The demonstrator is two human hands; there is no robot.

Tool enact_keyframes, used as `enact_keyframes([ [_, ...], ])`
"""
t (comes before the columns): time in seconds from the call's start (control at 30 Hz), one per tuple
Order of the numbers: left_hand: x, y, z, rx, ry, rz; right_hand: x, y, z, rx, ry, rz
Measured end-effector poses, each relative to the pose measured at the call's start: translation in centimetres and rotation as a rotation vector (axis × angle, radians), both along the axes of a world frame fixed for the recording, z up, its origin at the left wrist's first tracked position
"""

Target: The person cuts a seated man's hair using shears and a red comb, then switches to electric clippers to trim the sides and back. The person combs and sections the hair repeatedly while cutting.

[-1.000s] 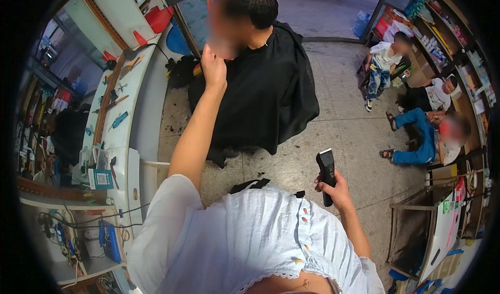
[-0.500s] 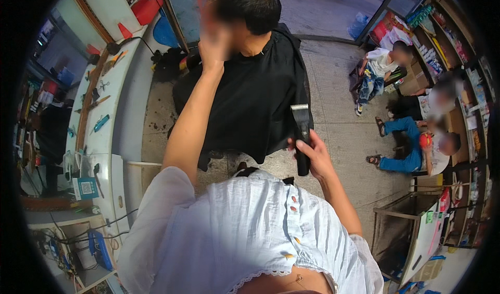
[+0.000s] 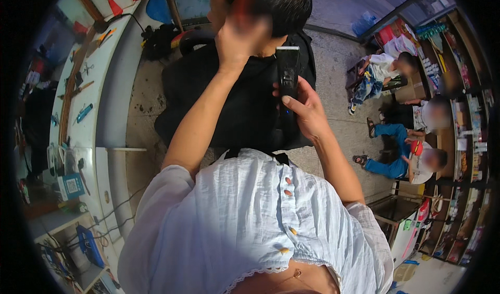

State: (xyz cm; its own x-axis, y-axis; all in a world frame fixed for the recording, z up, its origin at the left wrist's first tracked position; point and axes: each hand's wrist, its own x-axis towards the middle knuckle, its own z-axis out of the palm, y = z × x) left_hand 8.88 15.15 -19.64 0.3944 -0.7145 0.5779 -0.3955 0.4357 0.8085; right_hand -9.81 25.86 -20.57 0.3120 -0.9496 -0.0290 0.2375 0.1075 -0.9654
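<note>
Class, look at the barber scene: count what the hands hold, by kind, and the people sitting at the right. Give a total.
Hair clippers, in the right hand: 1
Red comb, in the left hand: 1
People sitting at the right: 3
Total: 5

Seated person's head [image 3: 281,4] straight ahead, cape [image 3: 234,101] below it. L hand [image 3: 237,38] at the head, clipper [image 3: 287,72] in R hand [image 3: 307,111] just right of it. Counter [image 3: 99,111] w/ tools far left — shelves [image 3: 463,111] far right, people [image 3: 411,132] seated before them.
</note>
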Motion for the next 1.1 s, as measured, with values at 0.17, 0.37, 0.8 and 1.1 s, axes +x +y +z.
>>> enact_keyframes([
  [0.17,0.1,0.5,-0.6,0.086,0.118,-0.024,1.1,-3.1,-0.8,-0.123,0.211,-0.077],
  [0.37,1.5,0.0,-2.6,0.057,0.3,-0.173,1.6,-5.5,-3.4,-0.345,0.459,-0.206],
  [0.8,2.0,0.4,-2.6,0.198,0.622,-0.414,3.8,-5.3,-3.4,-0.517,0.644,-0.47],
  [1.1,2.4,0.8,-2.2,0.257,0.577,-0.439,4.4,-5.7,-3.8,-0.558,0.694,-0.526],
])
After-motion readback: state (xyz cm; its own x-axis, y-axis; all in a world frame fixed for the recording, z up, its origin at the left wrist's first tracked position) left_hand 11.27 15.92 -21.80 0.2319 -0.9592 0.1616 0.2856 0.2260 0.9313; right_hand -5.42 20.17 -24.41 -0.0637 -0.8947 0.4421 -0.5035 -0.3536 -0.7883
